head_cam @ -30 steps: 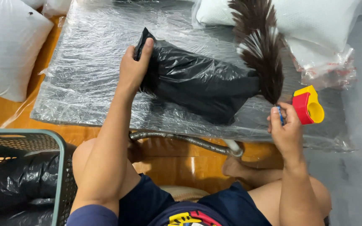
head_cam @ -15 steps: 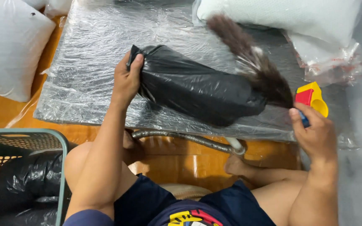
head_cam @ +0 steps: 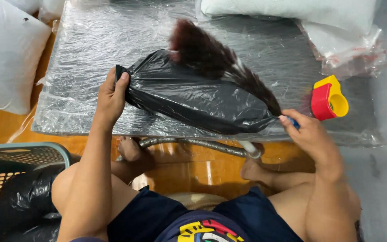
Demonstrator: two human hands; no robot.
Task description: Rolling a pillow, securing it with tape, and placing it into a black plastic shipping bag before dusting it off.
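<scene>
The feather duster (head_cam: 216, 62) is motion-blurred at its far tip, and its handle is buried in the right hand (head_cam: 307, 134). The basket (head_cam: 19, 179) is cut off at the left and bottom edges. The pillow (head_cam: 5, 54) runs off the left edge.

Orange wood floor (head_cam: 193, 172); plastic-wrapped pad (head_cam: 90, 54) at twelve o'clock, white pillow (head_cam: 5, 54) at ten, green basket (head_cam: 19, 179) at eight.

Bag (head_cam: 193, 101) on the wrapped slab (head_cam: 90, 54) — duster (head_cam: 216, 60) across it, tape dispenser (head_cam: 329, 97) right, basket (head_cam: 32, 154) near-left
</scene>
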